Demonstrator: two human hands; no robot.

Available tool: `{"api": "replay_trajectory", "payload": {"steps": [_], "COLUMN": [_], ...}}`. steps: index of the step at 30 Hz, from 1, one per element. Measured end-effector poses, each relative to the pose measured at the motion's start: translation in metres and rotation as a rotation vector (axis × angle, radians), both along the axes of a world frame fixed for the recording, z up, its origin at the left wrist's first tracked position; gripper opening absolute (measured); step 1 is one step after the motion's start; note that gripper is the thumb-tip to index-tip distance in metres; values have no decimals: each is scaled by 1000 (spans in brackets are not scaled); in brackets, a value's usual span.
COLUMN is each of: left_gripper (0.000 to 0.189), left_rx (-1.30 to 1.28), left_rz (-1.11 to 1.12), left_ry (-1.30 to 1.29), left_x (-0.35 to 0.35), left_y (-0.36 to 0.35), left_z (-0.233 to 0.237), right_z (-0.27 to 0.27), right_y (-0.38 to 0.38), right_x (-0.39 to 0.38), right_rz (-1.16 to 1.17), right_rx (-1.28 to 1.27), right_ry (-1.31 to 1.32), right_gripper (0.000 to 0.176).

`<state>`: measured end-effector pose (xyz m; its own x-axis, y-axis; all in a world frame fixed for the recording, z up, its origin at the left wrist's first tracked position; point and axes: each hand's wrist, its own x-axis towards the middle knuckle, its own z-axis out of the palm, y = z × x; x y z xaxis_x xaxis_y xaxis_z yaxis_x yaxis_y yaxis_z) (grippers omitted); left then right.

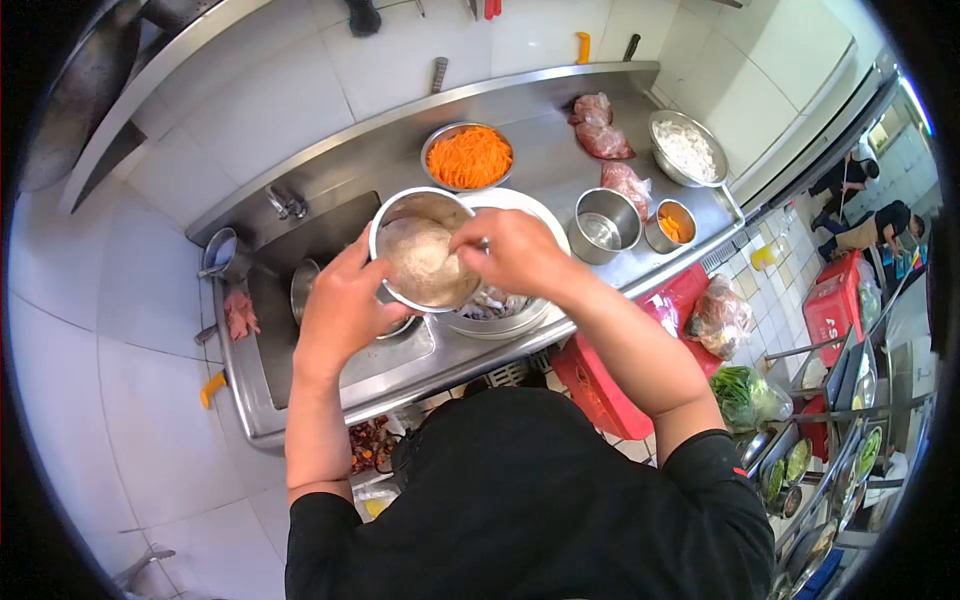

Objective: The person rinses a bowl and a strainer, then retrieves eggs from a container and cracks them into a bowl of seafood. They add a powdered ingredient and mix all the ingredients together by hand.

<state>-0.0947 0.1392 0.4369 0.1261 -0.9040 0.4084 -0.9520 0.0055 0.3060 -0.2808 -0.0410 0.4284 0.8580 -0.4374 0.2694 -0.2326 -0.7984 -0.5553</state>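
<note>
My left hand (pixel 345 302) is wrapped round the left side of a round metal container (pixel 378 236), tilted so its inside shows. Pale beige powder (pixel 425 262) lies in it. My right hand (pixel 508 250) is at the container's right side, its fingers pinched together over the powder; what they hold, if anything, is too small to make out. Below and to the right of the container stands a large white basin (pixel 540 212), partly hidden by my right hand and the container. Greyish pieces (pixel 492 303) show in a bowl inside it.
Behind are a bowl of shredded carrot (pixel 469 157), bagged meat (pixel 603 138), a metal pot (pixel 604 226), a small orange-filled cup (pixel 671 226) and a bowl of white strips (pixel 686 150). A sink (pixel 320 238) lies left. Red crates (pixel 600 390) stand below right; two people are farther right.
</note>
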Motion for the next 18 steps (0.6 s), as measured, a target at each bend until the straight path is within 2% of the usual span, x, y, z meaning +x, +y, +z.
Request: {"api": "replay_trajectory", "payload": {"steps": [3, 6, 7, 9, 11, 15, 16, 17, 18], "left_gripper": [43, 44, 44, 44, 44, 43, 43, 43, 42], "left_rx": [19, 12, 10, -18, -41, -10, 3, -17, -8], "left_rz": [33, 55, 69, 57, 41, -35, -68, -62, -73], "left_ry": [45, 10, -25, -41, -59, -58, -63, -60, -54], "left_x": [14, 27, 31, 36, 38, 23, 21, 21, 21], "left_y": [7, 12, 13, 13, 14, 5, 3, 1, 0], "left_z": [5, 6, 5, 2, -1, 2, 4, 4, 2], "right_z": [26, 37, 29, 19, 8, -21, -40, -37, -34], "right_y": [-16, -21, -21, -14, 4, 23, 20, 22, 26], "right_x": [-17, -24, -20, -7, 7, 37, 45, 46, 46], "right_rz": [-21, -179, -175, -216, -109, -18, 31, 37, 12], "right_rx": [32, -496, -502, -717, -700, -713, -560, -580, -383], "right_ry": [-139, -88, -86, -143, -182, 88, 58, 60, 66], "right_gripper": [13, 6, 6, 6, 9, 7, 9, 9, 11]}}
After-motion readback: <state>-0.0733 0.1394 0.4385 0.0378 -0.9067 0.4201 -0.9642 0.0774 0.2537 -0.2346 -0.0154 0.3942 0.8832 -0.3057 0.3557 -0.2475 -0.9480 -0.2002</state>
